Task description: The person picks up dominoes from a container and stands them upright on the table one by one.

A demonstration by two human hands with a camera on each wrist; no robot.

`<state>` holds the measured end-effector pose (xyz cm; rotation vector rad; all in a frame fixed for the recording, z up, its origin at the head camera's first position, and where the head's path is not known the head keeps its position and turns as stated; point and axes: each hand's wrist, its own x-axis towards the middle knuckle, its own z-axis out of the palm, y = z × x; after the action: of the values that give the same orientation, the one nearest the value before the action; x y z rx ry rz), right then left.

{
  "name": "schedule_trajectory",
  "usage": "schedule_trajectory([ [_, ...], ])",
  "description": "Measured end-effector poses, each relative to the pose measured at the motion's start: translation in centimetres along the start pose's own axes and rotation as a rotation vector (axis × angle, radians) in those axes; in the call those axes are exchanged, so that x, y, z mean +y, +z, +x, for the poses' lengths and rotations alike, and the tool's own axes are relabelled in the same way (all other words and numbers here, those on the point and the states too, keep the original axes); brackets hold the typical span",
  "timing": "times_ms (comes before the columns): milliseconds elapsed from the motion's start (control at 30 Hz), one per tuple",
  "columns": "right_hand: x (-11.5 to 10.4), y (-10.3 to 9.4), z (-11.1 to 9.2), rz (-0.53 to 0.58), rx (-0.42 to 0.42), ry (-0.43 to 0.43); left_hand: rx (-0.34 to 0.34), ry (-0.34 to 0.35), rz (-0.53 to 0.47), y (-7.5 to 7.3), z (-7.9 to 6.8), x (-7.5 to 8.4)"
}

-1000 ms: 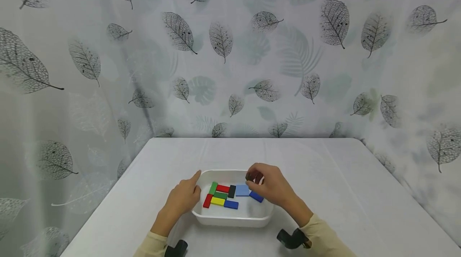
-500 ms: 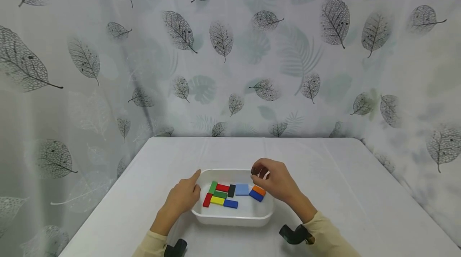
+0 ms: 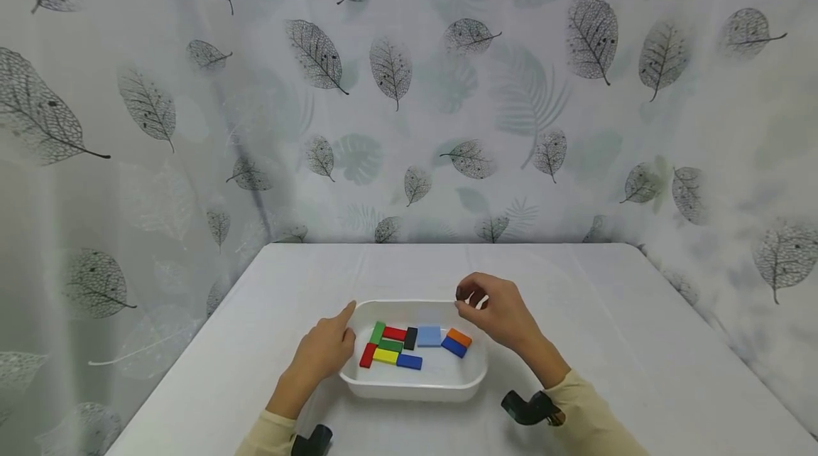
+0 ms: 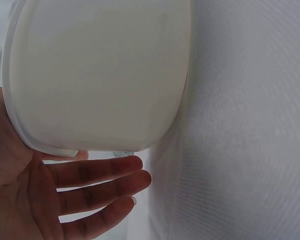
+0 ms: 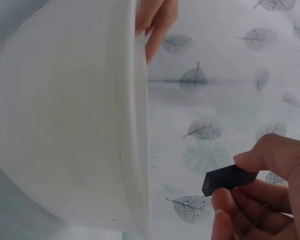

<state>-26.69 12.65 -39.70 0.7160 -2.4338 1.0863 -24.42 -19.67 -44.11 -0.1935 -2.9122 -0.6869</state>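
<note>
A white plastic tub (image 3: 415,392) stands on the table with flat coloured blocks on its floor. My left hand (image 3: 324,348) holds its left rim, the thumb over the edge. In the left wrist view the other fingers (image 4: 100,192) extend below the tub wall, fairly straight. Between thumb and fingertips my right hand (image 3: 501,310) pinches a black block (image 5: 227,179), raised near the tub's back right corner. Inside the tub, a light blue block (image 3: 429,337) lies beside an orange block (image 3: 459,337) and a blue block (image 3: 454,347) that touch each other.
To the left in the tub, a cluster includes a green block (image 3: 378,332), a red block (image 3: 394,334), a yellow block (image 3: 386,356) and another black block (image 3: 410,339). A white cloth covers the table (image 3: 575,314). Leaf-print curtains (image 3: 409,122) hang behind and at the sides.
My right hand has moved right and slightly up with the black block, from over the tub to its back right corner, uncovering the orange block. The left hand has stayed in place.
</note>
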Motion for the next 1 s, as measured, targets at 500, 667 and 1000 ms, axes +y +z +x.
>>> schedule_trajectory([
  [500,0.8,-0.5,0.1,-0.023,0.033,0.019,0.013,0.006,0.006,-0.1,-0.2,0.0],
  [667,1.2,-0.6,0.2,-0.025,0.045,0.034,0.002,0.003,-0.001,-0.2,-0.3,0.0],
  [1000,2.4,-0.6,0.1,-0.054,0.112,0.053,0.002,-0.005,-0.008,0.2,-0.3,-0.2],
])
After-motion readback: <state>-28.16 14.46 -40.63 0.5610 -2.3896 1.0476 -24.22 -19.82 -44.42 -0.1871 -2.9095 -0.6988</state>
